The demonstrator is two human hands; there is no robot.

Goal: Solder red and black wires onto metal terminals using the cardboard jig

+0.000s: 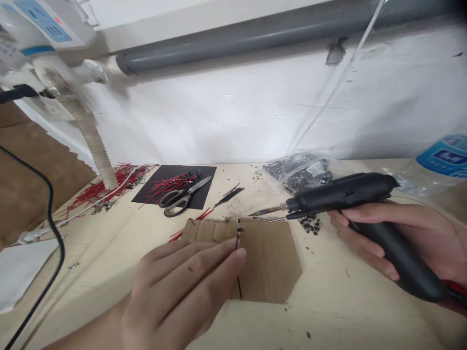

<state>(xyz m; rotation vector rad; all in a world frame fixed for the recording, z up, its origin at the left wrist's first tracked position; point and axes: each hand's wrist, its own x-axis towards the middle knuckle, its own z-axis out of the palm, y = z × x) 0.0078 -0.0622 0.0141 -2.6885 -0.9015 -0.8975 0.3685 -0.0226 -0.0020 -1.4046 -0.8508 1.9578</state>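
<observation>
My left hand (186, 282) pinches a thin black wire (240, 287) between thumb and forefinger, over a piece of brown cardboard (272, 262). At the wire's far end sits a tiny metal-and-black part (239, 227), resting near the cardboard's back edge. My right hand (397, 243) is wrapped round a black pistol-shaped soldering gun (343, 194). Its pointed tip (264, 211) and the thin curved feed tube below it face left, a short way right of the small part and apart from it.
Scissors (182, 197) and red wires (171, 183) lie on a black sheet (146, 192). Short black wires (229, 194) lie behind the cardboard. Further right are a bag of small parts (302, 170), loose black parts (310, 224) and a plastic bottle (443, 158). A black cable (49, 204) hangs at left.
</observation>
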